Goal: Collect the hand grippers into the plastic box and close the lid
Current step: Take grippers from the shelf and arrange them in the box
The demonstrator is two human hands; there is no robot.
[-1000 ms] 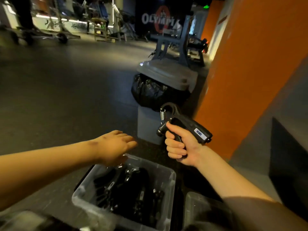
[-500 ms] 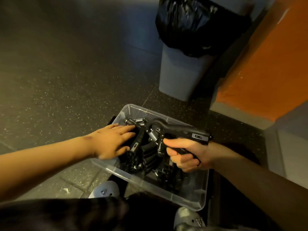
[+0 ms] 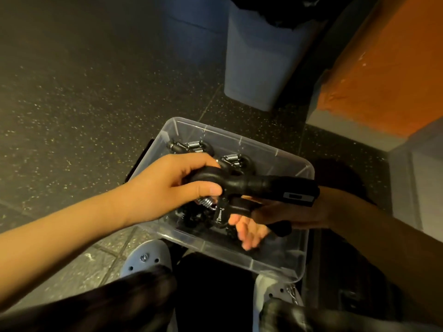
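A clear plastic box (image 3: 240, 137) stands on the floor between my feet, with several black hand grippers (image 3: 191, 146) with steel springs lying in it. Above the box is one more black hand gripper (image 3: 271, 188), lying level. My left hand (image 3: 177, 185) grips its looped spring end with thumb and fingers curled round it. My right hand (image 3: 261, 221) is under its two handles in shadow; the fingers look uncurled and the lower handle lies across the palm. No lid shows.
A grey bin (image 3: 259, 68) with a black bag stands just beyond the box. An orange wall (image 3: 383, 68) and a grey ledge (image 3: 417, 178) close off the right side. My light shoes (image 3: 148, 257) flank the box's near edge. Dark speckled floor (image 3: 84, 104) spreads left.
My view dropped from the room to the box. The right hand brought the gripper down over the box and loosened its fingers; the left hand took hold of the spring end.
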